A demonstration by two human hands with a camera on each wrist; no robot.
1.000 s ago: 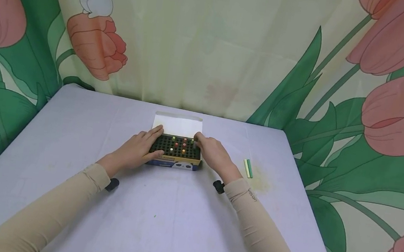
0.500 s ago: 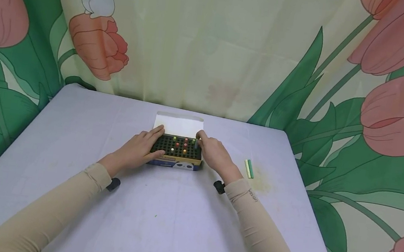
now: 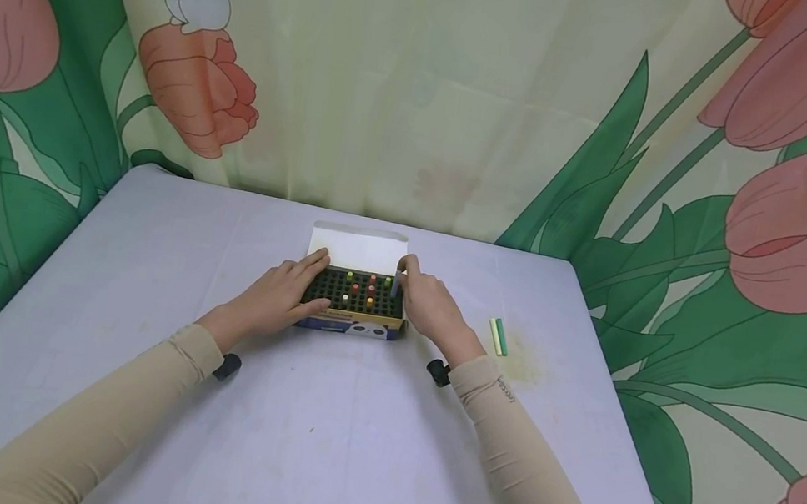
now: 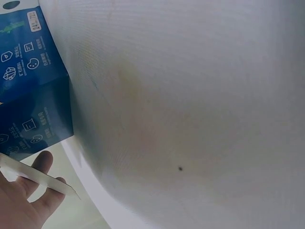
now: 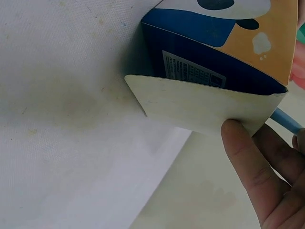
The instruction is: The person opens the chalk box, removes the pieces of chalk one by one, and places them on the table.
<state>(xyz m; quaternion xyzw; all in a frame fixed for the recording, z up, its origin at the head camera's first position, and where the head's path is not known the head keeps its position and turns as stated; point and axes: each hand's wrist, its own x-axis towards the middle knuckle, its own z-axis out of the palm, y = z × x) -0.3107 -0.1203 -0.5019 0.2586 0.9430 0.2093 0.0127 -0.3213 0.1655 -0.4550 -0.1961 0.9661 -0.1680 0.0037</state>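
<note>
A chalk box (image 3: 334, 327) with a blue and yellow front sits mid-table. Its black insert full of holes holds several coloured chalk ends. My left hand (image 3: 272, 299) holds the box's left end, thumb at the front and fingers toward the back; the left wrist view shows the fingers (image 4: 45, 202) around a pale side flap (image 4: 43, 179). At the back right corner, my right hand (image 3: 435, 306) pinches a blue chalk stick (image 3: 395, 285), upright and partly raised above the insert. Beside the right side flap (image 5: 190, 99), the blue stick shows only in part in the right wrist view.
Behind the insert stands the open white lid (image 3: 359, 245). A pale yellow chalk (image 3: 495, 336) and a green chalk (image 3: 503, 337) lie side by side on the white tablecloth (image 3: 317, 460), right of the right hand. A printed curtain (image 3: 422, 103) hangs behind the table.
The right hand has risen slightly, and more of the blue chalk stick now shows above the insert. The left hand has stayed on the box.
</note>
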